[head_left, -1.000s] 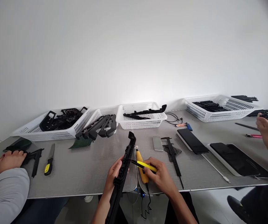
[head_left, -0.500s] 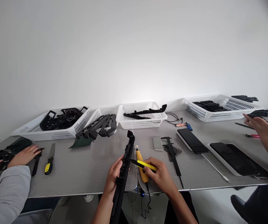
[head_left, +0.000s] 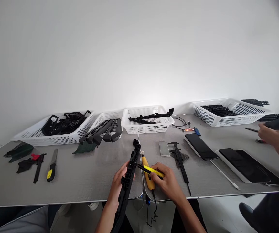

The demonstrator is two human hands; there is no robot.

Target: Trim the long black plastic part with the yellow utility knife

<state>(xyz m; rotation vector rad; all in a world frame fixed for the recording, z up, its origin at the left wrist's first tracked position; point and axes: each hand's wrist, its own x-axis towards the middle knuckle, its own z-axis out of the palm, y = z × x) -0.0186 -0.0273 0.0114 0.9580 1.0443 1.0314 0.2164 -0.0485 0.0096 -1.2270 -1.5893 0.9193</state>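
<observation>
Fingers of my left hand (head_left: 119, 183) are wrapped round a long black plastic part (head_left: 127, 191), which is tilted, its upper end above the table. My right hand (head_left: 167, 181) grips a yellow-and-black knife-like tool (head_left: 154, 171); its dark tip meets the part's edge near my left fingers. Below the tool lies a yellow-orange corded tool (head_left: 148, 178) on the table. To the right are a small grey rectangular block (head_left: 164, 149) and a black caliper (head_left: 181, 163).
White baskets (head_left: 147, 129) with black parts line the wall. A file with a yellow-black handle (head_left: 50, 173) lies left. Phones (head_left: 201, 147) lie right. At the far right, a person's hand (head_left: 276, 136) holds a dark object.
The black part in my left hand has shifted slightly down and tilted. The hands at left have left view, uncovering a red item. The person's hand at right now holds a dark object.
</observation>
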